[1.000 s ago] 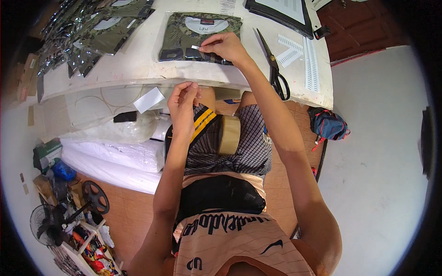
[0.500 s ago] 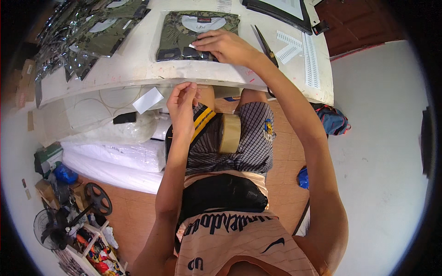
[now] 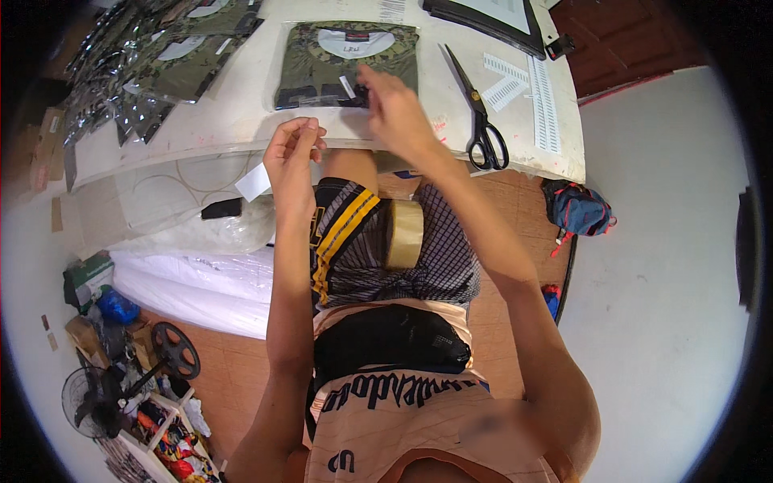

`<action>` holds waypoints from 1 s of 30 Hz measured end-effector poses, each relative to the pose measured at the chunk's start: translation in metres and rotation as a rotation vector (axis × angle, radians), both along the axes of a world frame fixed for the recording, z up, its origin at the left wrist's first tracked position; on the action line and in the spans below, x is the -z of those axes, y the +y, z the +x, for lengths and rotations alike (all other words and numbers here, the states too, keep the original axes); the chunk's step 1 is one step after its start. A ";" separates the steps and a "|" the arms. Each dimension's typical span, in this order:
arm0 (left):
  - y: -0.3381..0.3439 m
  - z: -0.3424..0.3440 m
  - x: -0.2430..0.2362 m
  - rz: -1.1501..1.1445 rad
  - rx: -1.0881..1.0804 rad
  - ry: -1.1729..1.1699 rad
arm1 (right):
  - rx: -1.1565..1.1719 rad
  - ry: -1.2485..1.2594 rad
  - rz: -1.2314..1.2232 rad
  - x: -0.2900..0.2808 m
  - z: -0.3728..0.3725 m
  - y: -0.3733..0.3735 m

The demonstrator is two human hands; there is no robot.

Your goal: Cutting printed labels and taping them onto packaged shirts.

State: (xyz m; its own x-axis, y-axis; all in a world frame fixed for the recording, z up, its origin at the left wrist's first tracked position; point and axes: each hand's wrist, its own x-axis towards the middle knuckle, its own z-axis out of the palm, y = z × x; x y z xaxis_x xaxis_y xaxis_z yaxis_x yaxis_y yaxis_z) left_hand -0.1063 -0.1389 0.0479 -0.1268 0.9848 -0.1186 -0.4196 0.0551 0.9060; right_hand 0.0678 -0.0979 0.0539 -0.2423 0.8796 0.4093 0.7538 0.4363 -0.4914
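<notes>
A white label [image 3: 347,87] already lies on the bagged camouflage shirt [image 3: 322,71] on the worktop [image 3: 225,113], stuck or loose I can't tell, nor whether the blurred right hand [image 3: 397,115] or curled left hand [image 3: 291,158] pinches anything.

Short dark handwriting [image 3: 354,49] stands on the white inner collar of the folded green camouflage shirt in clear plastic [image 3: 310,68], at the far middle; above it, a small dark neck label [image 3: 357,36] carries red print, too tiny to read. To the right, white paper label strips [image 3: 546,105] bear rows of minute print — illegible here — as does the white printed sheet [image 3: 503,10] farther off. Nearest, large black lettering [image 3: 394,388] crosses the peach sleeveless jersey [image 3: 378,431], with two smaller black letters [image 3: 341,461] closer in.
</notes>
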 end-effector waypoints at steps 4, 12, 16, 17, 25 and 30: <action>0.001 -0.002 0.002 -0.010 -0.013 0.006 | -0.414 -0.089 0.281 -0.012 0.030 0.042; 0.000 0.005 0.006 0.021 0.036 0.052 | -0.311 -0.290 0.153 0.012 0.030 0.017; 0.007 0.006 0.002 0.005 0.055 0.068 | -0.086 -0.244 0.052 0.004 0.004 -0.014; 0.009 0.006 0.000 0.010 0.053 0.061 | -0.071 -0.247 0.031 0.002 0.000 -0.015; 0.016 0.014 0.000 -0.032 -0.002 0.009 | -0.002 -0.093 0.000 0.002 -0.003 -0.010; 0.017 0.009 0.009 -0.021 -0.015 0.007 | -0.012 -0.140 0.077 0.003 -0.012 -0.014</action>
State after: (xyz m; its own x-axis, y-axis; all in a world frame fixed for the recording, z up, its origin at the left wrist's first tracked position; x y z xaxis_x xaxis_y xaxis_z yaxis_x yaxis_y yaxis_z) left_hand -0.0977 -0.1215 0.0388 -0.1425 0.9801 -0.1382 -0.4146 0.0677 0.9075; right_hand 0.0558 -0.1115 0.0511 -0.3125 0.8436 0.4366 0.8071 0.4782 -0.3463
